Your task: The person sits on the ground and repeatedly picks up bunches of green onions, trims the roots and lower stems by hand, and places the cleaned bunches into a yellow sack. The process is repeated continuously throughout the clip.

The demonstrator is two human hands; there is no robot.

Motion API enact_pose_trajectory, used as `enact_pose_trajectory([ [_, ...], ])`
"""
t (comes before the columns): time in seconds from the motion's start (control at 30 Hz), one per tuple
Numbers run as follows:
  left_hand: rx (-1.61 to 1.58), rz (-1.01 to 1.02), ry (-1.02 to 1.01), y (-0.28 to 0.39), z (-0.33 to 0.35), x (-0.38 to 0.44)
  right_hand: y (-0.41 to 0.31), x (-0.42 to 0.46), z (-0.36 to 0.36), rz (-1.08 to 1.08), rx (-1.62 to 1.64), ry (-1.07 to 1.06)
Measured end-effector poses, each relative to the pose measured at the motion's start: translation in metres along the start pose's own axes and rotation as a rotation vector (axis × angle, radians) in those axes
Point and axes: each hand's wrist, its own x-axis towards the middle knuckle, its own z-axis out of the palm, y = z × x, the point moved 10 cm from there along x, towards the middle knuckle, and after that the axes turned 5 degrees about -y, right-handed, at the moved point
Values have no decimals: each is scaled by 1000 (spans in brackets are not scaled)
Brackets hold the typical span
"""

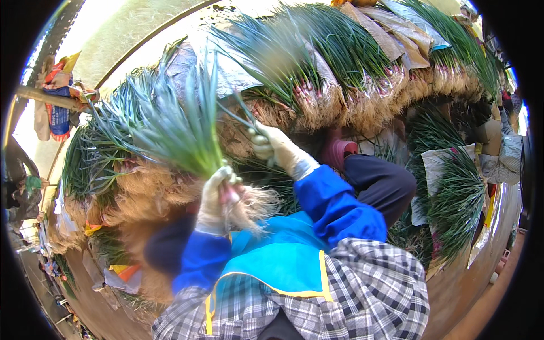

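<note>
My left hand (pixel 214 197), in a pale glove, is shut around the base of a bunch of green onions (pixel 191 131). The bunch's green leaves fan out up and to the left, and its pale, stringy roots (pixel 255 204) hang to the right of the fist above my blue apron (pixel 280 255). Gloved too, my right hand (pixel 272 144) is to the right of the bunch, its fingers curled on a thin green onion leaf (pixel 240 110). That leaf's tip points up and left. Motion blurs the bunch in my left hand.
A long row of green onions (pixel 352 46) with matted roots curves across the far side, partly covered by sheets and sacks (pixel 378 34). More onions (pixel 457 204) lie at the right. Beyond my right knee (pixel 380 182) another person (pixel 505 153) is partly visible. A wooden pole (pixel 51 98) juts in at left.
</note>
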Motion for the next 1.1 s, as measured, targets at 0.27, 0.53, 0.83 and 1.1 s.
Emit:
enact_pose_trajectory([
  [0.27, 22, 118, -56, 44, -1, -2, -99, -21, -126, -32, -1893, 825],
  [0.53, -410, 121, -235, 46, -12, 8, -185, 50, -212, -204, -1623, 842],
  [0.83, -419, 208, -465, 69, 4, -2, -302, 29, -83, -112, -479, 234],
  [1.1, -338, 473, -658, 136, 69, -70, -333, 51, 108, -119, -1534, 80],
])
